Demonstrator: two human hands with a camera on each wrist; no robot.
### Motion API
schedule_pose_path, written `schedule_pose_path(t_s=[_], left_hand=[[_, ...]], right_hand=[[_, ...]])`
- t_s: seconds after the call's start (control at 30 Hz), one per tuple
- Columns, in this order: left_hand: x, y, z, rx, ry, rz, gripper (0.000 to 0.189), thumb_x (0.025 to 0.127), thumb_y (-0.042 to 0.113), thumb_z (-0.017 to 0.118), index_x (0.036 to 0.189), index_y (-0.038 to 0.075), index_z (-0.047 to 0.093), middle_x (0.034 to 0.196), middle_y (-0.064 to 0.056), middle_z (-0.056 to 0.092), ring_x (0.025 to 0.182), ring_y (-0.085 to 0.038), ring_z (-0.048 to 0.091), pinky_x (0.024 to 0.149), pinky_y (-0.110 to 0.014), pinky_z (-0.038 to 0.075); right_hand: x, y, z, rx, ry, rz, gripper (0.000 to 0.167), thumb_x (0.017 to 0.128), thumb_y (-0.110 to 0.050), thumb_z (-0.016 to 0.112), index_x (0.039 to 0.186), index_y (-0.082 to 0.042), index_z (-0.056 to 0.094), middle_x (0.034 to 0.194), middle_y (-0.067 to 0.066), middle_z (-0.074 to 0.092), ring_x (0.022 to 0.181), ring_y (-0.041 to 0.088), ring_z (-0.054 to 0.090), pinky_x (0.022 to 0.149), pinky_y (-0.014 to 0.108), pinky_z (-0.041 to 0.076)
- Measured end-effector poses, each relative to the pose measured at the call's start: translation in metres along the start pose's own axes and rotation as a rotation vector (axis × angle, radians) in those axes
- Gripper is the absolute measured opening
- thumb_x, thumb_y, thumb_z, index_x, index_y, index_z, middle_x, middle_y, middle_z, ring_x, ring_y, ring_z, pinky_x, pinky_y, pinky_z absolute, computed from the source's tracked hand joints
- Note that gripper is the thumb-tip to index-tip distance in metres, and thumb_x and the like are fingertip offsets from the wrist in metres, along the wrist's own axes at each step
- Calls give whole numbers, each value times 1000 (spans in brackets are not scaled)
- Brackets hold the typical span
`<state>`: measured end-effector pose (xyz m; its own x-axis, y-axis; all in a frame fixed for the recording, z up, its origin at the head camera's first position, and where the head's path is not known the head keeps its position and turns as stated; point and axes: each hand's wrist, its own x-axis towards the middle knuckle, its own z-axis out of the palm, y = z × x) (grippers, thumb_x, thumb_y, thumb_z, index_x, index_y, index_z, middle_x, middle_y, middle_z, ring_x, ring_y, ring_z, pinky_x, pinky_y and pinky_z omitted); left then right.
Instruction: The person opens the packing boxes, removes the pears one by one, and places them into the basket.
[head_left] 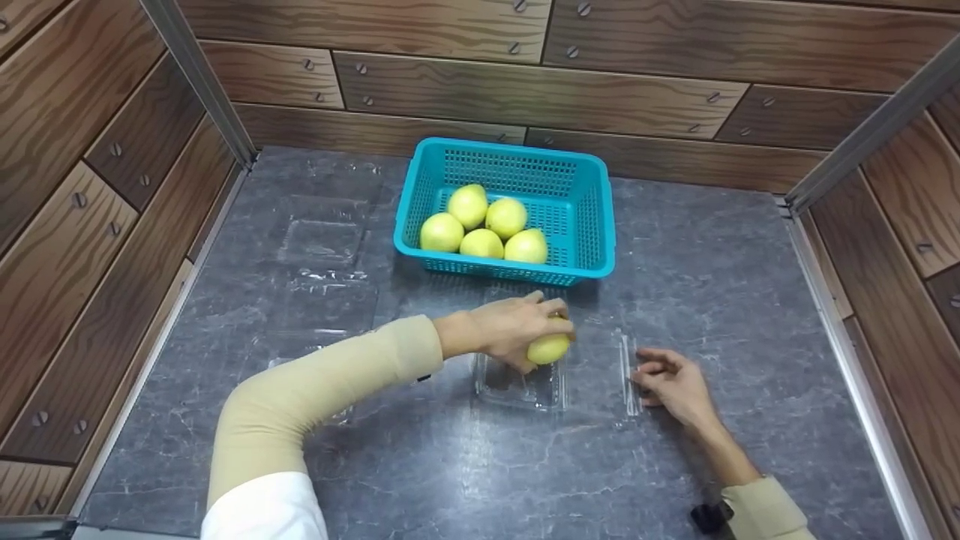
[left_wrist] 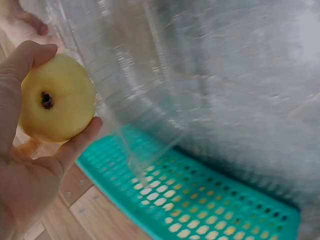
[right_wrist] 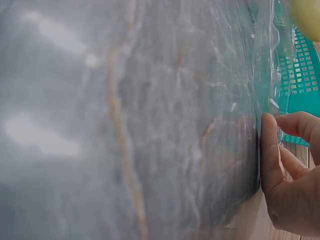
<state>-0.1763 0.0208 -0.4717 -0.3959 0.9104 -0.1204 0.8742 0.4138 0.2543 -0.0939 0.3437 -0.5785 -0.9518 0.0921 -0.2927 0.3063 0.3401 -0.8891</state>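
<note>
My left hand (head_left: 517,328) grips a yellow-green apple (head_left: 548,349) above a clear plastic clamshell container (head_left: 517,397). In the left wrist view the thumb and fingers curl round the apple (left_wrist: 60,100), its dark calyx facing the camera. To the right, the fingertips of my right hand (head_left: 675,386) pinch the outer edge of the container's clear lid (head_left: 628,375), which lies spread on the table. In the right wrist view, thumb and finger meet at that thin plastic edge (right_wrist: 274,105). Transparency makes the container's outline hard to trace.
Behind the container stands a teal perforated basket (head_left: 592,259) with several yellow-green apples (head_left: 481,244) gathered at its left. More clear plastic containers (head_left: 322,240) lie along the left of the grey marbled table (head_left: 712,285). Wood-patterned walls (head_left: 525,90) enclose the back and sides.
</note>
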Motion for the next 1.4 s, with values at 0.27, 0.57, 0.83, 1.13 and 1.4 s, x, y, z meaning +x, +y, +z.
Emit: schedule_pose_path(t_s=[0.27, 0.57, 0.83, 1.13, 1.4], left_hand=[[14, 0, -35, -10, 75, 0, 74, 80, 28, 90, 145, 25, 55, 153, -9, 51, 128, -30, 56, 105, -39, 58], [32, -16, -63, -36, 111, -43, 73, 84, 34, 88, 148, 25, 54, 154, -11, 49, 129, -33, 55, 107, -42, 55], [53, -38, -70, -71, 190, -106, 71, 87, 35, 86, 149, 24, 54, 155, -9, 48, 131, -30, 53, 107, -41, 55], [80, -60, -70, -136, 208, -154, 73, 89, 35, 83, 152, 21, 51, 155, -11, 47, 135, -31, 53, 117, -46, 48], [96, -77, -63, -199, 202, -238, 75, 91, 38, 83, 156, 25, 47, 157, -8, 44, 137, -28, 50, 115, -42, 49]], right_hand=[[0, 0, 1, -14, 7, 8, 55, 91, -1, 76, 142, 7, 57, 98, 2, 71, 71, 6, 68, 59, 30, 66], [0, 0, 2, 15, 3, -3, 56, 91, 2, 75, 142, 10, 56, 96, 4, 71, 69, 5, 68, 59, 31, 66], [-1, 0, 2, 22, 0, 1, 56, 91, 1, 76, 142, 10, 55, 97, 6, 71, 70, 5, 67, 59, 31, 66], [-2, 0, 1, 16, -1, -1, 56, 91, 1, 76, 142, 9, 56, 95, 1, 70, 68, 5, 67, 58, 29, 66], [-1, -1, 1, -4, 10, -12, 54, 91, 2, 75, 141, 8, 57, 91, -3, 70, 67, 4, 67, 56, 27, 64]])
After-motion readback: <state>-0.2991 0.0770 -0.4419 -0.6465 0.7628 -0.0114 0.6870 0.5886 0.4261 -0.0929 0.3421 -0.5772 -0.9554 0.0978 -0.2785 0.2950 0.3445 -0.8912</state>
